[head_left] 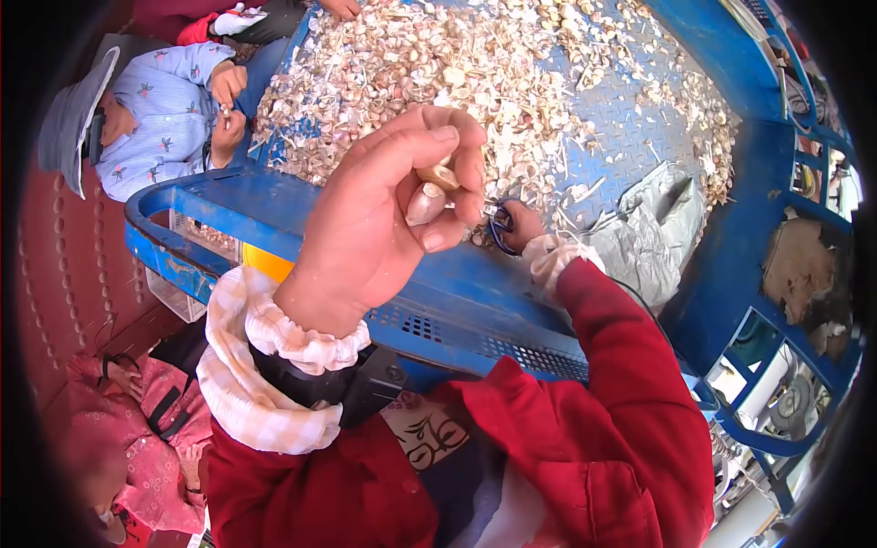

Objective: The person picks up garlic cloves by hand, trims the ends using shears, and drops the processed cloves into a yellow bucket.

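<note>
Raised close to the camera, my left hand (pixel 365 215) is curled around garlic cloves (pixel 426 204). At least two cloves show between its palm and fingers, one pinkish and one browner. Further right and lower, my right hand (pixel 523 226) grips the dark blue handle of what looks like a pair of scissors (pixel 498 228). A bit of metal shows beside that handle, but most of the tool is hidden behind my left fingers. Behind both hands, a large heap of garlic cloves and papery skins (pixel 411 68) covers the blue metal bed (pixel 621 119).
A crumpled grey plastic sheet (pixel 649 233) lies right of my right hand. The blue rail (pixel 237 205) runs along the near side. A co-worker in a patterned blue shirt (pixel 160 110) sits at the left; another person in pink (pixel 146 438) is at lower left.
</note>
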A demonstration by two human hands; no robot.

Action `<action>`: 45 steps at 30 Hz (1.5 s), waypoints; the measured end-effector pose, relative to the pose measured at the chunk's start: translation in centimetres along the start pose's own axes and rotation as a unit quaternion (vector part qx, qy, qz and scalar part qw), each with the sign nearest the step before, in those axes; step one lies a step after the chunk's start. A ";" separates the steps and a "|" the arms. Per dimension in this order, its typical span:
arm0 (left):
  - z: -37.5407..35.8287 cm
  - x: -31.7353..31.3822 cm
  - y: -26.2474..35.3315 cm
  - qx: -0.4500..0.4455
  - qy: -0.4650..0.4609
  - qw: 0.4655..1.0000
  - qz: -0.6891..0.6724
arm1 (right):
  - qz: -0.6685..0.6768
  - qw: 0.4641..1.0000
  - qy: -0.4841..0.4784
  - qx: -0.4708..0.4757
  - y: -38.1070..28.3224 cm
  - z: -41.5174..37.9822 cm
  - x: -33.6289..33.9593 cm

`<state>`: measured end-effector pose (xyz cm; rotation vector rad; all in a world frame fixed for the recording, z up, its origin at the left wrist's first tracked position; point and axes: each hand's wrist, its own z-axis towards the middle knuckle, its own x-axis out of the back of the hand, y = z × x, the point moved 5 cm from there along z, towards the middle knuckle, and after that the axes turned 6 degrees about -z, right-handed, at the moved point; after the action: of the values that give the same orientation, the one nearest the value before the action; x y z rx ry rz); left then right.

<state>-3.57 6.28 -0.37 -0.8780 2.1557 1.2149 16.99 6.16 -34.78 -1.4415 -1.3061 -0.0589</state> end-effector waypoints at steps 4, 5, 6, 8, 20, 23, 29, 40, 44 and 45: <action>0.1 0.1 0.0 0.016 -0.001 1.000 0.014 | -0.084 0.993 0.027 0.076 -1.2 0.5 -1.4; 0.2 0.1 0.1 0.017 0.004 1.000 0.022 | -0.081 0.993 0.028 0.076 -1.4 0.6 -1.6; 0.2 0.2 0.1 0.019 0.003 1.000 0.025 | -0.066 0.995 0.041 0.061 -1.5 0.6 -1.7; 0.3 0.4 0.0 0.021 -0.005 0.999 0.033 | -0.050 0.999 -0.004 -0.014 -1.0 0.9 -1.9; 0.2 1.6 -1.2 0.073 0.112 0.990 0.053 | 0.389 0.885 0.230 0.111 -18.7 -2.4 21.6; 0.4 1.9 -1.6 0.086 0.119 0.989 0.032 | 0.439 0.861 0.150 0.209 -26.6 -4.1 23.6; 0.3 2.6 -1.9 0.090 0.060 0.991 -0.082 | 0.399 0.889 0.206 0.085 -15.2 0.2 15.8; 0.2 0.7 -1.6 0.063 -0.012 0.995 -0.078 | 0.023 0.999 0.030 0.013 -3.2 1.6 -2.9; 0.5 0.9 -1.9 0.051 0.031 0.996 -0.060 | 0.650 0.760 -0.016 0.015 -9.2 2.0 -0.3; 0.6 1.0 -1.9 0.041 0.033 0.997 -0.054 | 0.633 0.774 -0.005 0.004 -9.2 1.7 -0.5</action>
<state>-2.81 5.75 -2.37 -0.9979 2.1631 1.0504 9.28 4.78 -29.62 -2.0344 -0.1102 0.8458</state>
